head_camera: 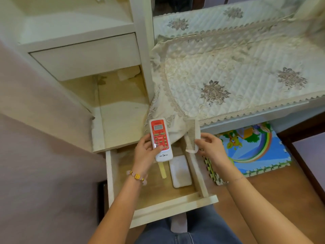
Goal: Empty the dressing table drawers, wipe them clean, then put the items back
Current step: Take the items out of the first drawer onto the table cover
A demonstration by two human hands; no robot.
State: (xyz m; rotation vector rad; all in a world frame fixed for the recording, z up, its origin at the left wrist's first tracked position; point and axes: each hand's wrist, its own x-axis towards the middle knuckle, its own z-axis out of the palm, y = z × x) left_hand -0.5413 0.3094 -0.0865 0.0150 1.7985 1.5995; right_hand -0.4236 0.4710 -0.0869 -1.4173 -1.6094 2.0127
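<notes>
The left hand (146,152) grips a red-and-white remote control (160,136), thumb across its buttons, above the pulled-out drawer (158,213). Inside the drawer lie a pale yellow strip (162,170) and what looks like a flat white case (181,171). Further right, a cream comb (192,136) is pinched by the right hand (211,147).

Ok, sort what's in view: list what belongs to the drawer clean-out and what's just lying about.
Job: open drawer; remote held in the left hand; comb held in the right hand; white flat case and yellow stick inside the drawer.
Lying about: quilted cloth; foam play mat.
</notes>
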